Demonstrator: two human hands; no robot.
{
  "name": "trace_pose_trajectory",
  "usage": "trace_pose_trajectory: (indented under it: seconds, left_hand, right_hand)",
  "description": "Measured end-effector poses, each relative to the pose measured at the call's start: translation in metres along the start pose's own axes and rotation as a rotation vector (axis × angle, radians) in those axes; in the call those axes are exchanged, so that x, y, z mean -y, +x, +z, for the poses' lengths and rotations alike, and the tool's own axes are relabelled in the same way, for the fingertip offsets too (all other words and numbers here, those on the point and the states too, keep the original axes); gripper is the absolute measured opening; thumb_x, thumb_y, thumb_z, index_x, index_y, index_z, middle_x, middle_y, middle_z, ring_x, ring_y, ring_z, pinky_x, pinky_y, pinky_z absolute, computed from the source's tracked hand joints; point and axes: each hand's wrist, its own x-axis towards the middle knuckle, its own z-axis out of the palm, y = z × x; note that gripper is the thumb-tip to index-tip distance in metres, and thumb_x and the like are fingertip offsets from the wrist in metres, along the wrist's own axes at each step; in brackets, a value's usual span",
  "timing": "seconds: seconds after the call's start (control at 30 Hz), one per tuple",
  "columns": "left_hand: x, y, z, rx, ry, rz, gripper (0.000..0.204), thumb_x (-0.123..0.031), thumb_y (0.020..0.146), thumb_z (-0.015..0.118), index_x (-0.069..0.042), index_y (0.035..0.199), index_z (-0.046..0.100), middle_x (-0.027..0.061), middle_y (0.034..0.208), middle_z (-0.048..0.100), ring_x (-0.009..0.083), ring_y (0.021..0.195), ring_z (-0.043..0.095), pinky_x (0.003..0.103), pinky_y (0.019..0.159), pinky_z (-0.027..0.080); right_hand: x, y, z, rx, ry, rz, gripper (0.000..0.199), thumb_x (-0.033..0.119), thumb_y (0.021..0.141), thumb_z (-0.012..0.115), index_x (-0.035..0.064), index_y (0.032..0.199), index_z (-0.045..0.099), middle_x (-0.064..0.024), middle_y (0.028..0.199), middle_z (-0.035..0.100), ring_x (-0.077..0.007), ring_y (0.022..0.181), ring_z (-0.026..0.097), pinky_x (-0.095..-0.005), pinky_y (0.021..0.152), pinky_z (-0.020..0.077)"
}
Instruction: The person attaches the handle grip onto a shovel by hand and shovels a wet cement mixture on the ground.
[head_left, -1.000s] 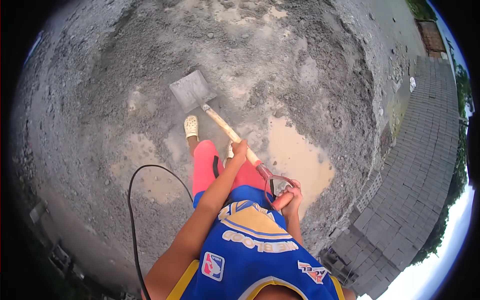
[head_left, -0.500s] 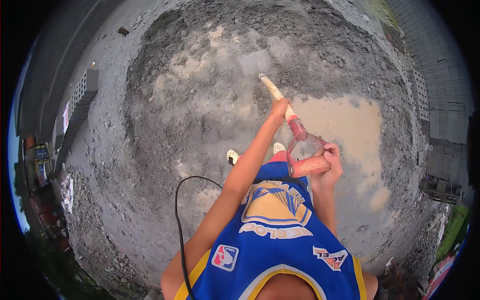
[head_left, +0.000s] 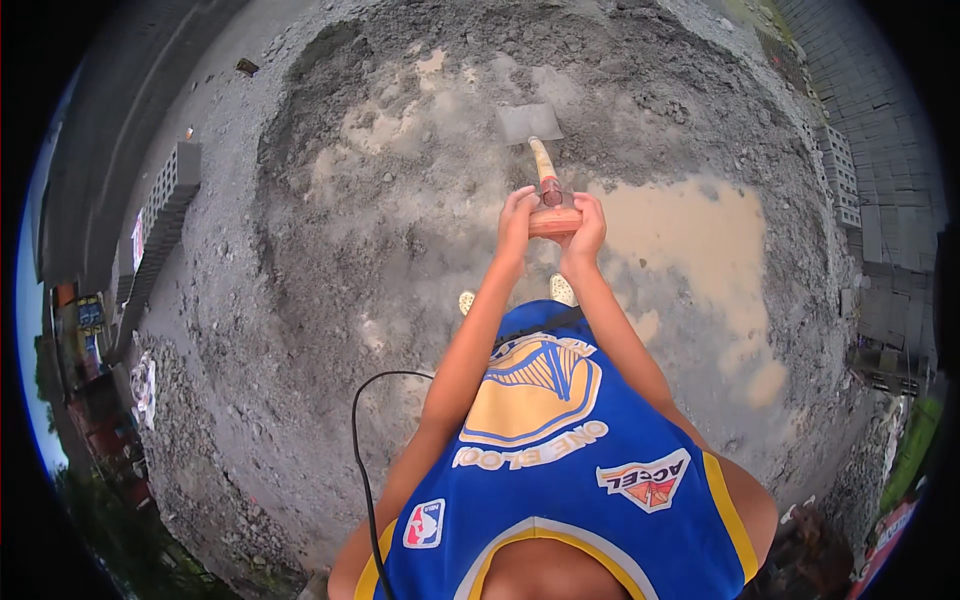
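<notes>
A shovel point(head_left: 543, 160) points away from me, its flat grey blade point(head_left: 530, 122) resting on the wet grey sand and gravel point(head_left: 340, 230). Its wooden shaft runs back to a red D-shaped grip point(head_left: 556, 222) in front of my body. My left hand point(head_left: 515, 222) is closed around the left side of that grip. On its right side my right hand point(head_left: 587, 228) is wrapped the same way. The fingers partly hide the grip's frame. Both arms stretch forward, and the blade's lower edge cannot be made out clearly.
A muddy tan puddle point(head_left: 690, 240) spreads to the right of the shovel. Stacked hollow blocks point(head_left: 170, 190) stand at the left, with more blocks point(head_left: 842, 180) at the right. My light shoes point(head_left: 562, 290) are on the wet ground. A black cable point(head_left: 357, 430) hangs beside my left arm.
My left hand has left the shaft and moved back onto the D-grip. Both hands and the grip have shifted forward, and the shovel now points straighter ahead, its blade slightly farther right.
</notes>
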Motion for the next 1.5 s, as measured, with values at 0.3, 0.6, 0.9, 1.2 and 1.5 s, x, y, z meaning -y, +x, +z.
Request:
trace_pose_trajectory:
  seconds: [0.3,0.6,0.9,1.2,1.5]
  left_hand:
    - [-0.008,-0.018,-0.078,-0.282,-0.588,-0.060,0.052,-0.028,0.078,0.053,-0.001,0.120,0.038,0.0200,0.116,0.050,0.0351,0.101,0.054,0.046,0.088,0.044]
    - [0.038,-0.003,-0.140,-0.064,-0.529,-0.362,0.059,-0.048,0.083,0.044,-0.004,0.121,0.042,0.0149,0.110,0.052,0.0293,0.102,0.054,0.044,0.091,0.042]
    - [0.117,0.028,-0.148,0.356,-1.030,-0.674,0.029,-0.033,0.079,0.057,-0.005,0.074,0.053,0.0105,0.069,0.059,0.0221,0.061,0.059,0.037,0.060,0.051]
    - [0.029,0.048,-0.120,0.334,-0.632,-0.748,0.026,-0.034,0.077,0.060,-0.009,0.078,0.050,0.0047,0.068,0.055,0.0157,0.059,0.057,0.030,0.056,0.050]
    - [-0.083,0.155,-0.171,0.364,-0.346,-0.399,0.053,-0.049,0.083,0.045,-0.005,0.113,0.046,0.0106,0.097,0.059,0.0228,0.087,0.061,0.039,0.076,0.049]
  right_hand:
    - [-0.005,-0.034,0.024,0.747,-1.530,-0.873,0.047,0.030,0.070,0.065,0.0053,0.108,0.056,-0.0197,0.094,0.061,-0.0346,0.073,0.063,-0.0429,0.066,0.0504]
    - [-0.035,-0.066,0.084,1.002,-1.765,-0.365,0.032,0.022,0.068,0.064,0.0049,0.095,0.059,-0.0214,0.084,0.063,-0.0391,0.081,0.061,-0.0466,0.070,0.0487]
    - [0.019,-0.159,0.169,0.760,-1.779,-0.262,0.033,0.021,0.071,0.063,0.0103,0.102,0.060,-0.0204,0.074,0.063,-0.0379,0.070,0.061,-0.0440,0.064,0.0499]
    - [0.040,-0.163,0.189,0.538,-1.836,-0.311,0.033,0.022,0.070,0.066,0.0090,0.100,0.059,-0.0194,0.072,0.063,-0.0374,0.067,0.061,-0.0456,0.062,0.0487]
    - [0.041,-0.103,0.263,0.632,-1.813,-0.665,0.028,0.010,0.063,0.058,0.0082,0.091,0.059,-0.0170,0.070,0.062,-0.0370,0.068,0.060,-0.0459,0.062,0.0469]
